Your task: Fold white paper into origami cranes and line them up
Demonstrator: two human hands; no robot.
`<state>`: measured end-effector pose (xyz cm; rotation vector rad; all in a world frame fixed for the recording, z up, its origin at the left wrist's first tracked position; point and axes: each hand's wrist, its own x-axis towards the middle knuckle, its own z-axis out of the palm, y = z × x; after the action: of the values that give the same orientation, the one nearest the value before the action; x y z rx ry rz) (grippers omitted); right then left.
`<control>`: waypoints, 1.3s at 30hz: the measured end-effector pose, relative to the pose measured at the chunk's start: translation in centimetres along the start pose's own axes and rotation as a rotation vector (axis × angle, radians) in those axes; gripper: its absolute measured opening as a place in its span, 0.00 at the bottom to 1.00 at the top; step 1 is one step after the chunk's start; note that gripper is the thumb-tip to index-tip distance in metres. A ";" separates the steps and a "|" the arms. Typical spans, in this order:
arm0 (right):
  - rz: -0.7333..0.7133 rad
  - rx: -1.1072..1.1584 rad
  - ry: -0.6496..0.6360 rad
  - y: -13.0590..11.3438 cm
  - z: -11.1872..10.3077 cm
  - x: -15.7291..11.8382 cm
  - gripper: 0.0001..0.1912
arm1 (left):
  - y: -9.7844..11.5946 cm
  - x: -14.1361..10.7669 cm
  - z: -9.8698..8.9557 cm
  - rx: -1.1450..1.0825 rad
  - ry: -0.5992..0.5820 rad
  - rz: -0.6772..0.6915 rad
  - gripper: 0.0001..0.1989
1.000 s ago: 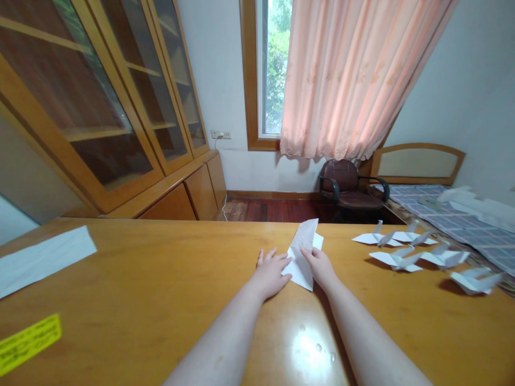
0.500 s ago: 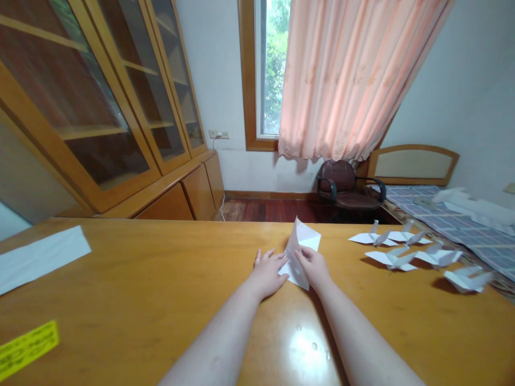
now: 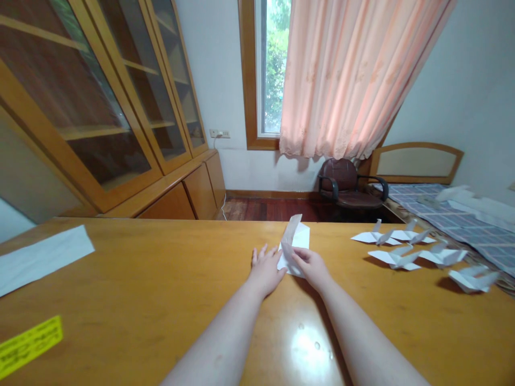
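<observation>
A partly folded white sheet of paper [image 3: 301,236] lies near the far edge of the desk, one flap standing up along its left side. My right hand [image 3: 311,266] pinches that flap at the sheet's right lower part. My left hand [image 3: 265,271] rests on the desk with its fingers spread, the tips touching the paper's left edge. To the right, several folded white paper cranes [image 3: 396,258] stand on the desk.
The wooden desk [image 3: 169,300] spans the front. A white paper strip [image 3: 44,257] and a yellow label [image 3: 30,346] lie at its left. Beyond are a glass-door cabinet [image 3: 161,166], a dark red armchair [image 3: 346,185] and a bed [image 3: 475,214].
The upright flap has folded further over to the left, and the paper looks narrower. My right hand has shifted slightly left with it; my left hand stays almost in place.
</observation>
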<state>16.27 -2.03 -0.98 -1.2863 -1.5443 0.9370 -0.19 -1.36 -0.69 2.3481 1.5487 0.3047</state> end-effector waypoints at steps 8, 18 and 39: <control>0.032 -0.109 -0.104 -0.1 0.0 -0.2 0.19 | -0.7 0.4 0.7 0.007 0.056 -0.082 0.33; 0.026 -0.209 -0.107 0.5 0.0 -0.1 0.17 | -0.7 0.3 0.6 -0.004 0.029 -0.069 0.41; -0.069 -0.341 -0.190 0.2 0.1 -0.2 0.14 | -1.0 0.6 1.0 0.081 0.029 -0.111 0.29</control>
<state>16.22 -2.16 -1.19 -1.3981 -1.9488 0.7925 -0.44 -0.60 -2.03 2.3163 1.7281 0.2561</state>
